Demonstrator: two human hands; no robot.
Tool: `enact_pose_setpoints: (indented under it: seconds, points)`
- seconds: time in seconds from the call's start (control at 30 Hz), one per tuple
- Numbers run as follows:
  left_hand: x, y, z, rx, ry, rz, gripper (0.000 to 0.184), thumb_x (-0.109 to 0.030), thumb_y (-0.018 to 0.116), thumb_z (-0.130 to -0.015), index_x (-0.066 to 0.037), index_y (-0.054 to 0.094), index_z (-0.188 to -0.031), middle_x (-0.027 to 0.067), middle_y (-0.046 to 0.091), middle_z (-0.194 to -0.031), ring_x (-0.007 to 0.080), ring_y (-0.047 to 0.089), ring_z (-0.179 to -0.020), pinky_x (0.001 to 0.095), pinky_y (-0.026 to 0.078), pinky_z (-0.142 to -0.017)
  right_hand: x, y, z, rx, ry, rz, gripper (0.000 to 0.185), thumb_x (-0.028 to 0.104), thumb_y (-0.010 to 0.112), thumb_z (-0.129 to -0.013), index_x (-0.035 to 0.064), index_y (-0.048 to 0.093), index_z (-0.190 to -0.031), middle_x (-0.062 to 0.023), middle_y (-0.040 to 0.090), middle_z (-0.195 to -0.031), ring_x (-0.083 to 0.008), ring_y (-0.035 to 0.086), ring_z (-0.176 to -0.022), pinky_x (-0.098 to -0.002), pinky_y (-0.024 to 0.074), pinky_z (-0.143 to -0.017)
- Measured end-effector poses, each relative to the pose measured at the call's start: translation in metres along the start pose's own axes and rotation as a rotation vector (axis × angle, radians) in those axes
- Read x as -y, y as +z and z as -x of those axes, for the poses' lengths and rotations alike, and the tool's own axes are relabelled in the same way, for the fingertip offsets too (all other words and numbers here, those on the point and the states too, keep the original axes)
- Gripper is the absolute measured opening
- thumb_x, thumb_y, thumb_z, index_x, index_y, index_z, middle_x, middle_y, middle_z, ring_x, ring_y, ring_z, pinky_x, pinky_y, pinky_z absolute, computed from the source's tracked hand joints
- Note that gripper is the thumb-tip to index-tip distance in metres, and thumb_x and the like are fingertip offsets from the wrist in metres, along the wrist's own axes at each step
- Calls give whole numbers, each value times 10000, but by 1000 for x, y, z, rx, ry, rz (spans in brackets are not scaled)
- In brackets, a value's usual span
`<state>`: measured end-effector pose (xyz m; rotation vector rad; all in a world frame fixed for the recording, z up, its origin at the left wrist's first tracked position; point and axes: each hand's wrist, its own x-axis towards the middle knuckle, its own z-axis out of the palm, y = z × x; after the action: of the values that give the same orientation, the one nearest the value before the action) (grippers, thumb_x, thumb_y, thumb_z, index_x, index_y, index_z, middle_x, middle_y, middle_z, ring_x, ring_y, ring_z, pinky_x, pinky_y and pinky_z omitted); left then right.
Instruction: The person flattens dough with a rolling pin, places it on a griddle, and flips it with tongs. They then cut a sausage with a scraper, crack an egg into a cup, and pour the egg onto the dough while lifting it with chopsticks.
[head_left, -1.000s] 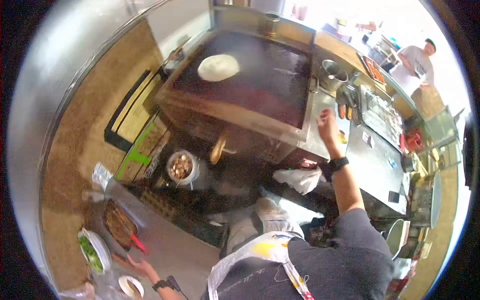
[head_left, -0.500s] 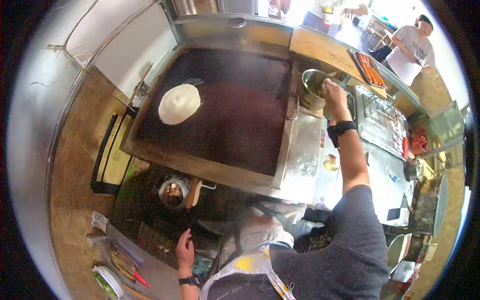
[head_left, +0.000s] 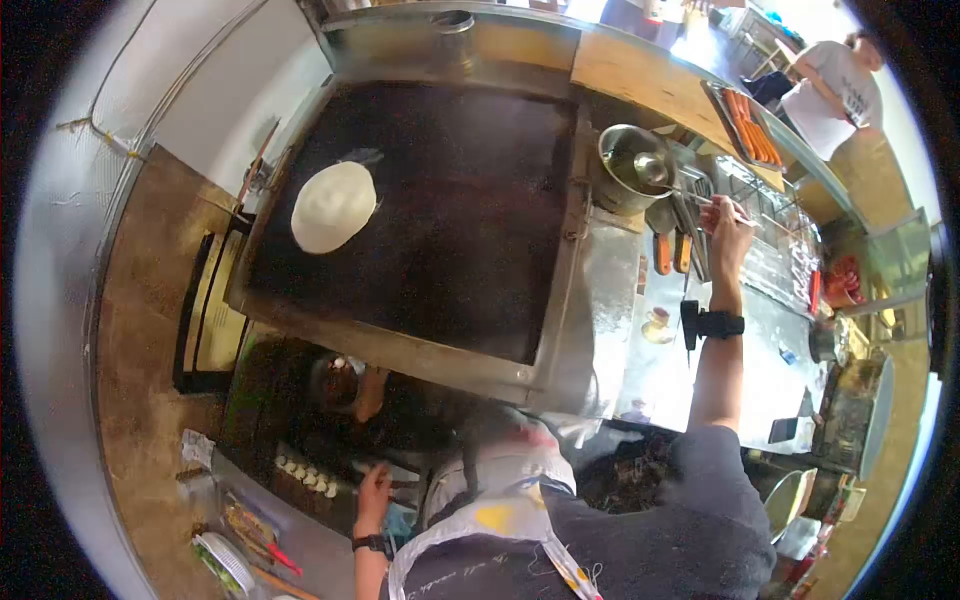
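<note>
My right hand is closed around the thin handle of a ladle. The ladle's round bowl is tilted inside the metal pot, above the liquid there. My left hand is low in front of my apron, its fingers apart and nothing visible in them. Near it lies a row of small pale pieces on a dark surface. A round of pale dough lies flat on the left part of the dark griddle.
Spatulas with orange handles lie right of the griddle. A tray of sausages rests on the wooden ledge. Beyond stands a person. At lower left are a white basket and a metal container.
My right hand has moved right, away from the pot's rim, and the ladle is now visible. My left hand has shifted slightly. The view has turned, revealing the row of pale pieces.
</note>
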<state>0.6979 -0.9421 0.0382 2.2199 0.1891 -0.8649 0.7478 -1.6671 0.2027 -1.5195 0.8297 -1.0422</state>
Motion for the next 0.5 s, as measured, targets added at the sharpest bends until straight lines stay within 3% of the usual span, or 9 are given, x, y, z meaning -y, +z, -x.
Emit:
enact_pose_setpoints:
  seconds: [0.07, 0.13, 0.23, 0.3, 0.4, 0.5]
  points:
    - [-12, -3, -12, -48, 180, -121, 393, -42, 490, -832, -68, 528, -1222, 162, 592, -1129, 266, 575, -1013, 350, 451, -844, -18, -5, 2, 2, 2, -71, 231, 155, 499, -900, -54, 600, -899, -112, 624, -699, -154, 589, -578, -261, 479, -520]
    - [-64, -12, -6, 27, 10, -152, 390, -67, 476, -834, -74, 530, -1220, 163, 593, -1128, 279, 569, -1022, 349, 447, -849, -23, -5, -1, 16, 28, -42, 238, 180, 542, -881, -46, 606, -919, -125, 633, -719, -154, 591, -577, -265, 478, -520]
    - [-15, -8, -39, 23, 140, -109, 395, -58, 494, -822, -82, 534, -1215, 149, 596, -1130, 277, 568, -1031, 332, 436, -863, -9, 15, 13, 103, -30, -123, 261, 217, 538, -892, -31, 613, -926, -112, 637, -740, -145, 602, -611, -253, 492, -544]
    - [-15, -15, -47, 19, 110, -114, 394, -56, 498, -822, -83, 535, -1214, 145, 594, -1136, 271, 564, -1049, 323, 428, -876, 21, 49, 38, 145, -87, -104, 268, 222, 534, -896, -32, 613, -934, -115, 640, -762, -138, 605, -629, -257, 503, -569]
    - [-33, -33, -50, 4, 230, -32, 378, -54, 502, -828, -79, 544, -1203, 151, 592, -1137, 268, 565, -1047, 322, 429, -877, 50, 122, 77, 238, -104, -157, 281, 225, 520, -903, -37, 613, -946, -114, 641, -765, -145, 608, -636, -263, 514, -604]
    - [-18, -48, -63, 29, 183, 41, 366, -40, 494, -830, -77, 555, -1189, 156, 592, -1134, 262, 553, -1081, 322, 423, -895, 68, 208, 133, 375, -16, -229, 265, 192, 517, -903, -51, 613, -950, -131, 644, -782, -177, 634, -688, -290, 531, -629]
